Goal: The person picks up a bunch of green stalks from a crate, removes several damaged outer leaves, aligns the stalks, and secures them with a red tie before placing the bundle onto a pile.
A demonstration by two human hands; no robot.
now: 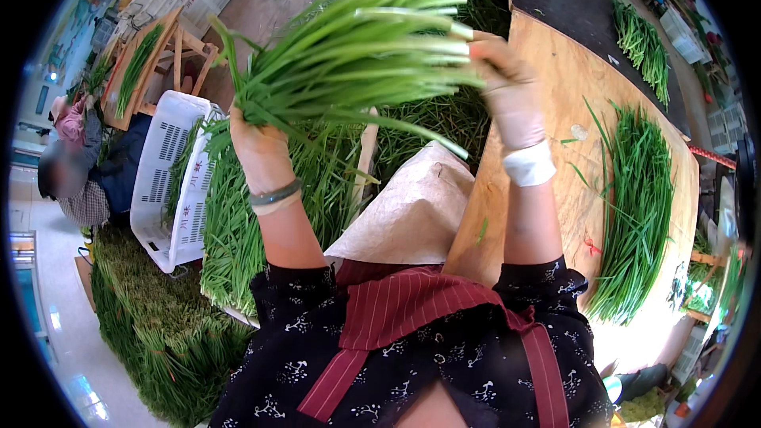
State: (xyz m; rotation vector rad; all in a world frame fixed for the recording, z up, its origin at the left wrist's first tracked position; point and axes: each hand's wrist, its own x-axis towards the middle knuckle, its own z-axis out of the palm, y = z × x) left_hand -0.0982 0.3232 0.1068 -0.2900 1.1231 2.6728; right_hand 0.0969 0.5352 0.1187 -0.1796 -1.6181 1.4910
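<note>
A big loose bunch of garlic chives is held up in front of me, its pale cut ends to the right. My left hand, in a thin pale glove, is wrapped round the leafy side of the bunch from below. At the pale ends is my right hand, gloved too, with a white band at the wrist. Its fingers are bent together against the stem ends, slightly blurred; the exact grip is partly hidden. One chive stalk hangs away from the bunch below.
A long pile of chives lies on the wooden table to my right. Below my left arm are more heaped chives beside a tilted white crate. Bundled greens stack at lower left. Another person sits at far left.
</note>
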